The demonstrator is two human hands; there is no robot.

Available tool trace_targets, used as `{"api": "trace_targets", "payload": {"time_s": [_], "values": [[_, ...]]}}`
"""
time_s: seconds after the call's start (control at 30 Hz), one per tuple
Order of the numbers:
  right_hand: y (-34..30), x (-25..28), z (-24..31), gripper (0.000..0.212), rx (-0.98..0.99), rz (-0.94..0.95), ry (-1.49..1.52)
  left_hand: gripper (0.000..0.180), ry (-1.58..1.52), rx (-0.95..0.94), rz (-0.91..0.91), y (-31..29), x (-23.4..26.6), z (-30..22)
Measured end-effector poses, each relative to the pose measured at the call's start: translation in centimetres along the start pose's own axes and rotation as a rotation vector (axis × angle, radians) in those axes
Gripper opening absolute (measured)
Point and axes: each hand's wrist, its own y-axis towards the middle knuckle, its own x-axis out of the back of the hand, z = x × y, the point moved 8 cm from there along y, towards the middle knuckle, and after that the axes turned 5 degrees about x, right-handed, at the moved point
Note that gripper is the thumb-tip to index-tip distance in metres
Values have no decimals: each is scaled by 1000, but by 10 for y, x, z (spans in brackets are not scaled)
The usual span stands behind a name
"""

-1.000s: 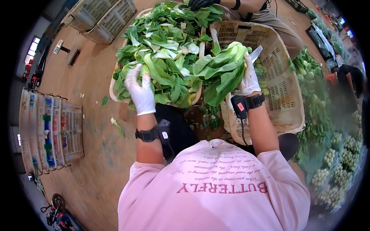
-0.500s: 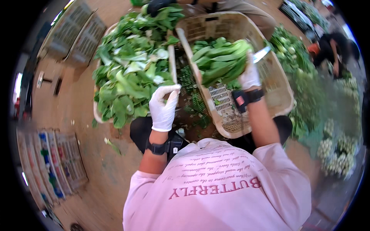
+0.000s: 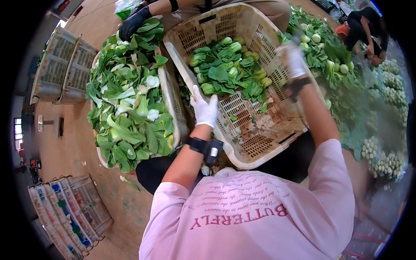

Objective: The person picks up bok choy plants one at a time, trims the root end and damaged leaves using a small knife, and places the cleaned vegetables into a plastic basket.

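Observation:
My left hand (image 3: 204, 108), in a white glove, rests at the left rim of a cream plastic basket (image 3: 236, 151); its fingers are stretched out and the thumb stands apart, with nothing held. Inside the basket lies a pile of bok choy (image 3: 229, 67), green leaves and pale stem ends showing. Over the basket's right side my gloved right hand (image 3: 294, 63) is smeared by motion. A greyish blur sits by its fingertips, and I cannot make out whether it is a knife blade.
Left of the basket, a crate (image 3: 175, 125) overflows with loose leaves and trimmings (image 3: 134, 108). A co-worker's black-gloved hand (image 3: 134, 24) touches its far end. More bok choy (image 3: 316, 43) is heaped on the right. Stacked crates (image 3: 69, 65) stand at the left; another person (image 3: 368, 30) crouches far right.
The bunch of bok choy in my right hand has left it, and bok choy lies piled in the basket. My left hand has moved to the basket rim and opened. The view has shifted.

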Motion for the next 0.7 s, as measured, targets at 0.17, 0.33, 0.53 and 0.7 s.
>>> {"api": "trace_targets", "payload": {"time_s": [0.17, 0.33, 0.53, 0.7], "values": [[-74, -70, -236, 48, -284, 320, -754, 71, 273, -143, -104, -3, -10, -25], [-155, -90, -361, 65, -634, -445, -341, 67, 343, -132, -118, -10, -1, -24], [-151, -115, -400, 38, -748, -791, 161, 63, 341, -100, -85, -5, -8, -24], [-188, -84, -344, 34, -805, -642, 56, 65, 377, -72, -129, -12, -3, -9]]}}
